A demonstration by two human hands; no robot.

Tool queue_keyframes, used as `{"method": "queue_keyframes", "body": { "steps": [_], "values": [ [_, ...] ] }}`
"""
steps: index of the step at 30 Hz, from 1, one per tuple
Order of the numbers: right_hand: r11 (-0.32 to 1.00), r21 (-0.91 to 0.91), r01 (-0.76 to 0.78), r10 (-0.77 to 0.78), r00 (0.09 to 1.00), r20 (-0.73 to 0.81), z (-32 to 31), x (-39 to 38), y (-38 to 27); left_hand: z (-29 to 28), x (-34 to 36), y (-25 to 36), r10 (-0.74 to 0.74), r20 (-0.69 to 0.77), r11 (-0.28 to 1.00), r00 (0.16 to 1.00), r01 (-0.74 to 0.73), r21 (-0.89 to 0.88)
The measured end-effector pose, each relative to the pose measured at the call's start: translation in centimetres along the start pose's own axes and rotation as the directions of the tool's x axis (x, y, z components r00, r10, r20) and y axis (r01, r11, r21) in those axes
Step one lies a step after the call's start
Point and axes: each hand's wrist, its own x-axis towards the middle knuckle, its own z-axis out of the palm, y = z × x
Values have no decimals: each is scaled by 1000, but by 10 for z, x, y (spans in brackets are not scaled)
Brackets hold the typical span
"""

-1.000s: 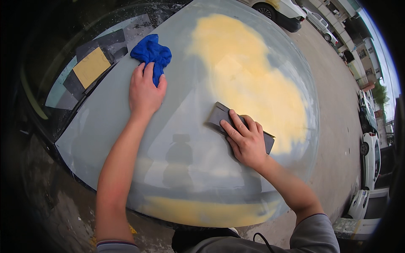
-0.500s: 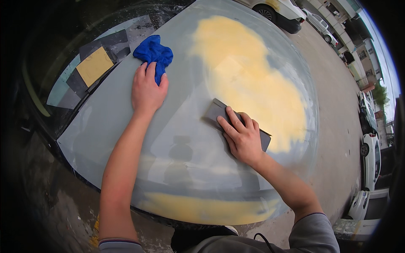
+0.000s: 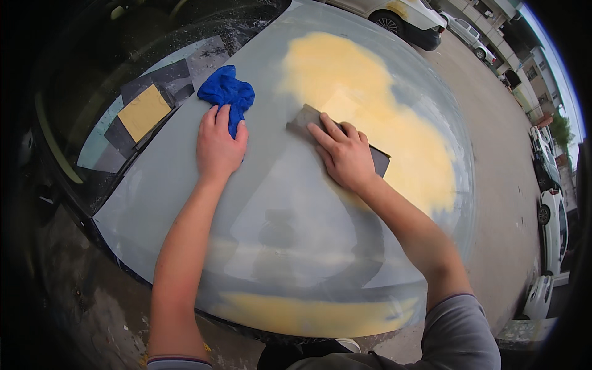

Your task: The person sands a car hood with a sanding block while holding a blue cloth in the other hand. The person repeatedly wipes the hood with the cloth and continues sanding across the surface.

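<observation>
A grey car hood [image 3: 185, 166] spreads beneath both hands, with a large yellow patch [image 3: 339, 61] on its far right part and a yellow strip along its near edge. My left hand [image 3: 220, 148] rests near the windshield side, thumb and fingers closed over the lower tail of a crumpled blue cloth [image 3: 227, 89]. Toward the middle, my right hand [image 3: 348, 151] grips a dark grey sheet of sandpaper [image 3: 303, 123], seemingly wrapped on a flat block, and presses it to the hood at the yellow patch's left border. Wet-looking streaks cross the surface below it.
On the windshield base lie several dark sheets [image 3: 169, 80] and a tan sheet [image 3: 143, 113]. A white car [image 3: 410, 15] stands beyond the hood, with more parked cars [image 3: 552, 228] on the right across grey pavement [image 3: 502, 160].
My right hand and the sandpaper have slid away from me over the hood. My left hand stays on the blue cloth; the whole view has shifted slightly.
</observation>
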Motion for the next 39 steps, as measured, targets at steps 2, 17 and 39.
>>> {"method": "queue_keyframes", "body": {
  "steps": [2,17,39],
  "values": [
    [998,-29,52,-52,999,11,-37,-90,-24,4,-1,5,-8,-6,1000,1000,8,0],
    [996,-35,-76,75,997,-14,5,9,25,2,0,-3,18,-18,1000,1000,-18,2],
    [987,60,151,-155,986,58,-54,-150,-2,0,1,6,-29,-2,999,1000,29,16]
  ]
}}
